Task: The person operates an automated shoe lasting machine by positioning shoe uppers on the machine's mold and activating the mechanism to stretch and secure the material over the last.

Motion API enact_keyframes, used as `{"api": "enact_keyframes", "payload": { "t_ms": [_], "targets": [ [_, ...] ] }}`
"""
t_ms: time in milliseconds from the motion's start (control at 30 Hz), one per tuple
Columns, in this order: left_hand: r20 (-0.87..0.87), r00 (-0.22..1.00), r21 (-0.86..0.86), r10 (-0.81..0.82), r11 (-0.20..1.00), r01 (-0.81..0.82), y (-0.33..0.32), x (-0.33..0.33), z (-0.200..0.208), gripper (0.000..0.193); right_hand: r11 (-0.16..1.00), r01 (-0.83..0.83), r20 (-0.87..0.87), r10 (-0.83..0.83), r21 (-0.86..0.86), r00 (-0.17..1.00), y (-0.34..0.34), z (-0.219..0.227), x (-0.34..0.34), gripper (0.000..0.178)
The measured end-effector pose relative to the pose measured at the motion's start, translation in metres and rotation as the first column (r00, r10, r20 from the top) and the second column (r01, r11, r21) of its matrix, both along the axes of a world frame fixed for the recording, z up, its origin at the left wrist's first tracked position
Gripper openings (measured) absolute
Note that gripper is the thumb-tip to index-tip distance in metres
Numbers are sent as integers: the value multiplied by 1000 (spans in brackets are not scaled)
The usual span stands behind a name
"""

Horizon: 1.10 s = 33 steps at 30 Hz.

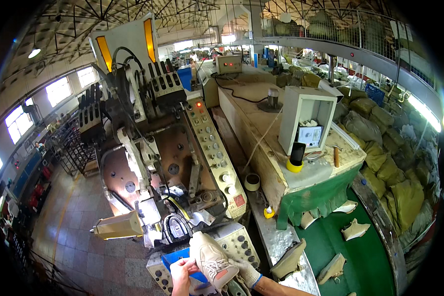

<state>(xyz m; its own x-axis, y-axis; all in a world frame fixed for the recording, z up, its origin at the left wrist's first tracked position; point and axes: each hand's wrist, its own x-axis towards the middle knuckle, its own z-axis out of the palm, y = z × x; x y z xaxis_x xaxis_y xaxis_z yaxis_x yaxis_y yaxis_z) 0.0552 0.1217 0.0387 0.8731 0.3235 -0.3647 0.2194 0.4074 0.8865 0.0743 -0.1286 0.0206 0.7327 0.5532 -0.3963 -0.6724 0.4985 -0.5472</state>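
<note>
A beige lace-up shoe upper [208,254] lies between my hands at the front of a machine, its toe pointing away from me toward the metal clamp [176,227]. My left hand [183,272], bare, has its fingers closed at the shoe's left edge. On the other side my right hand [246,271], in a pale knitted glove with a blue cuff, grips the shoe; its fingertips are partly hidden. Pale laces and an orange patch show near the shoe's opening. Under the shoe is a blue panel [175,257] of the machine.
A long control panel [213,148] with knobs runs along the machine's right. Beyond it stand a wooden-topped housing [254,118] and a grey metal box [306,121]. Several shoe uppers lie right, on and beside a green conveyor belt [362,256]. A yellowish cylinder [117,226] juts out left.
</note>
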Motion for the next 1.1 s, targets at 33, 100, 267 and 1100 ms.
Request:
{"api": "enact_keyframes", "payload": {
  "t_ms": [33,100,267,1100],
  "targets": [
    [-4,1000,0,-1,1000,1,2,1,-1,10,1000,13,-8,-13,-16,1000,2,-1,1,63],
    [3,1000,-7,-5,1000,5,6,0,0,10,1000,-14,-2,14,10,1000,3,-3,2,64],
    [-9,1000,15,-7,1000,7,11,-1,2,10,999,-42,0,42,-7,999,5,-7,2,63],
    [182,972,73,151,983,-166,12,5,-9,15,1000,-1,125,-3,29,992,34,14,28,55]
  ]
}}
